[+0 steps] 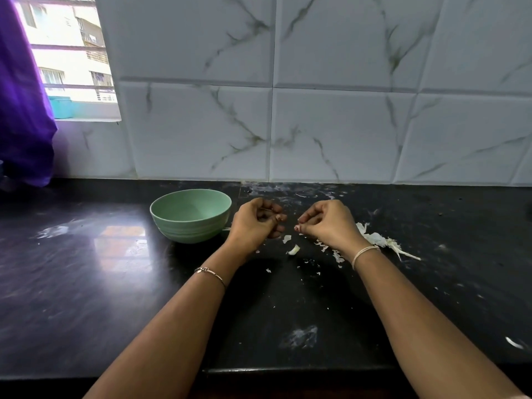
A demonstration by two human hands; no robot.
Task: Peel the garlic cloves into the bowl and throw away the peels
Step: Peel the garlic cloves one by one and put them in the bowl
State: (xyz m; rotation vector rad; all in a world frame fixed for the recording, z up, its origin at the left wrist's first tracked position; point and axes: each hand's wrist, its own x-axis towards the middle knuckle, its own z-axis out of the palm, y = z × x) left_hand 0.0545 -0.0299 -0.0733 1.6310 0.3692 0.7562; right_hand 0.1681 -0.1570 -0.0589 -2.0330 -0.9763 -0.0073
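Both hands are held over the dark tabletop (pixel 115 283), just right of the green bowl (pixel 187 234). The left hand (pixel 256 223) is seen with fingers curled inward; the right hand (pixel 328 223) with fingertips drawn together. Whether anything is gripped cannot be told. One garlic clove (pixel 294 250) is noted lying between the wrists. Peels (pixel 377 239) are heaped right of the right wrist.
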